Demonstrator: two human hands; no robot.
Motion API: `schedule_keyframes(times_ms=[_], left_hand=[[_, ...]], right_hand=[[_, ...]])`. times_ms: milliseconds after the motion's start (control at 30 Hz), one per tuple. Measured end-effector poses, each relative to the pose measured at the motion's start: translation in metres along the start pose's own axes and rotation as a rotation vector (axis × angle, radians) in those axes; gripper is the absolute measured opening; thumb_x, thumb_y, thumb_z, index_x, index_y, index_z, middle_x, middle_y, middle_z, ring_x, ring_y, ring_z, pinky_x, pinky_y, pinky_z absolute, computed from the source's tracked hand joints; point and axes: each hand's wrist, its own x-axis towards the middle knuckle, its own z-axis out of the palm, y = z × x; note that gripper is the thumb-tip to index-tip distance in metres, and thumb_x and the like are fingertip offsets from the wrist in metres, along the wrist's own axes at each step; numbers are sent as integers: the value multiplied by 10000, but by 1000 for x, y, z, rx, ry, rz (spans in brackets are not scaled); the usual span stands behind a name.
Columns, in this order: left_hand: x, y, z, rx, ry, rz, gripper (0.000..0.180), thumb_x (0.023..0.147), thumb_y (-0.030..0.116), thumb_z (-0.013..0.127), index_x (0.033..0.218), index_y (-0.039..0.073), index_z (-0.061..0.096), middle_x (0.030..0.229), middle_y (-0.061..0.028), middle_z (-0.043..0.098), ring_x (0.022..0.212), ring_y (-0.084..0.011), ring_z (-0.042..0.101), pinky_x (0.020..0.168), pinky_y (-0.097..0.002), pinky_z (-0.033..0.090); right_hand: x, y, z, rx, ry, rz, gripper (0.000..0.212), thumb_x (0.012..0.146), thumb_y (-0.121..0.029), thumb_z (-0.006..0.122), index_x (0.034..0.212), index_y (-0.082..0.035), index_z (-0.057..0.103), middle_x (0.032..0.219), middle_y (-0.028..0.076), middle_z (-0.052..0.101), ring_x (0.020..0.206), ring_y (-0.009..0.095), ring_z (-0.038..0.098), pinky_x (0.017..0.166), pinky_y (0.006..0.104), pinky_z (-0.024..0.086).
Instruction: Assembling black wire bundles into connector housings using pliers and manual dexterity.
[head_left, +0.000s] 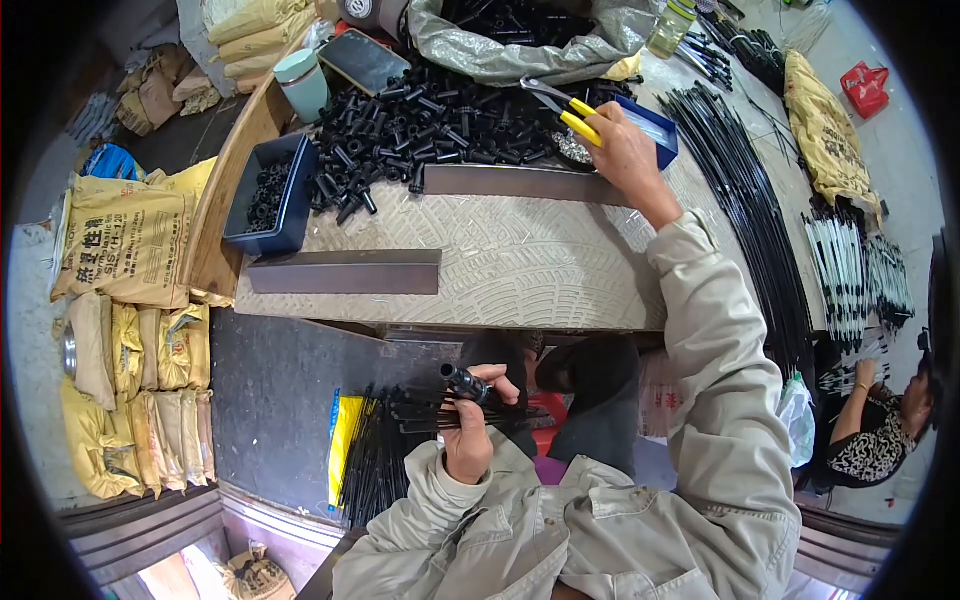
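My left hand (pixel 470 448) is closed near my lap around a black tubular plastic fitting (pixel 458 378). Thin black rods or tubes (pixel 418 412) extend sideways beside it. Over the far side of the table my right hand (pixel 630 158) grips yellow-handled pliers (pixel 580 127), their metal jaws pointing away to the left. Below the pliers lies a small pile of shiny metal pieces (pixel 573 148), partly hidden. A blue box (pixel 665 150) stands right behind my right hand. Many black plastic fittings (pixel 400 125) are heaped to the left of the pliers.
Two metal bars (pixel 345 272) (pixel 520 183) lie on the patterned tabletop (pixel 540 265). A dark blue bin (pixel 265 235) of small black parts, a green cup (pixel 303 85) and a phone (pixel 362 60) stand left. Long black rods (pixel 745 200) lie right. Another person (pixel 880 425) sits far right.
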Motion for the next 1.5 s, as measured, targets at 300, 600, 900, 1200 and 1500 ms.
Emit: schedule_keyframes(times_ms=[300, 600, 900, 1200, 1500], left_hand=[[2, 13, 27, -16, -234, -31, 519, 934, 431, 331, 1097, -37, 485, 817, -82, 565, 752, -133, 514, 712, -279, 418], [-34, 37, 59, 73, -326, -26, 533, 926, 481, 302, 1022, -16, 468, 895, -77, 488, 753, -128, 502, 708, -261, 406], [-51, 37, 81, 166, -354, -2, 491, 929, 446, 344, 1065, -9, 472, 1016, -79, 505, 933, -166, 476, 837, -300, 347], [-50, 33, 90, 108, -308, 43, 496, 915, 460, 377, 1052, -7, 475, 1009, -80, 502, 925, -162, 472, 834, -298, 341], [-47, 36, 79, 235, -346, 26, 555, 896, 532, 350, 1025, 1, 444, 947, -74, 499, 842, -132, 472, 769, -273, 358]], right_hand=[[-186, -99, -76, 1520, -84, 260, 79, 668, 0, 679, 703, 2, 609, 862, 111, 516, 717, 158, 512, 637, 254, 422], [-237, -122, -103, 1754, -8, 210, 189, 736, -183, 720, 805, -26, 641, 917, 112, 481, 745, 146, 477, 662, 247, 408], [-254, -109, -110, 1589, 228, 13, 123, 754, -112, 687, 832, -43, 623, 918, 106, 465, 730, 135, 472, 671, 252, 401], [-258, -109, -106, 1631, 282, 98, 196, 648, 40, 694, 810, -43, 622, 881, 91, 487, 776, 141, 475, 695, 273, 388], [-260, -114, -109, 1676, 200, 151, 156, 670, 57, 698, 788, -25, 639, 891, 79, 480, 749, 124, 477, 653, 250, 403]])
